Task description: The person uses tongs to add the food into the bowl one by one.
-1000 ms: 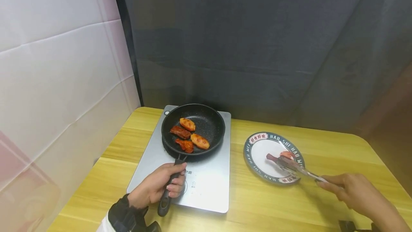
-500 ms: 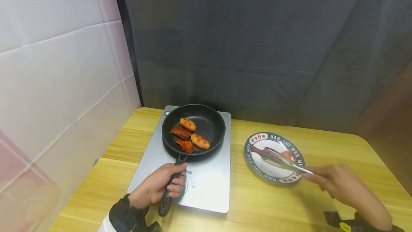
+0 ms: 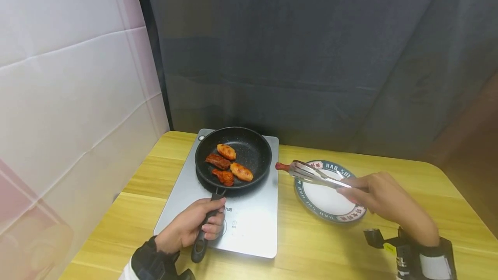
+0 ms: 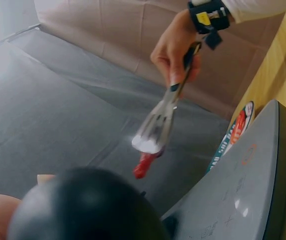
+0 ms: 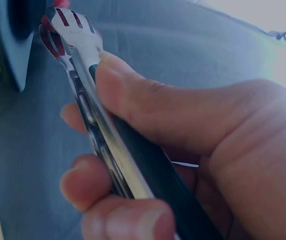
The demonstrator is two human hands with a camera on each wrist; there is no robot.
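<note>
My left hand (image 3: 194,221) grips the black handle (image 3: 202,236) of a frying pan (image 3: 254,154) on a silver induction cooker (image 3: 253,228). Inside the pan lie several browned pieces: two orange chicken wings (image 3: 242,171), a dark red slab of meat (image 3: 218,160) and a smaller red piece (image 3: 223,177). My right hand (image 3: 379,193) holds metal tongs (image 3: 315,177) pressed together around a dark red, narrow piece of meat (image 3: 282,167), raised between pan and plate. The left wrist view shows this meat (image 4: 143,166) sticking out past the tongs' slotted tips.
A white plate (image 3: 327,198) with a green lettered rim sits right of the cooker, partly behind the tongs. An orange-red piece (image 4: 239,126) lies on it, mostly hidden by my right hand in the head view. Dark cloth (image 3: 311,55) hangs behind the wooden table (image 3: 303,245).
My right hand has lifted the tongs and the meat off the plate and carried them left toward the pan. My left hand stays on the pan handle.
</note>
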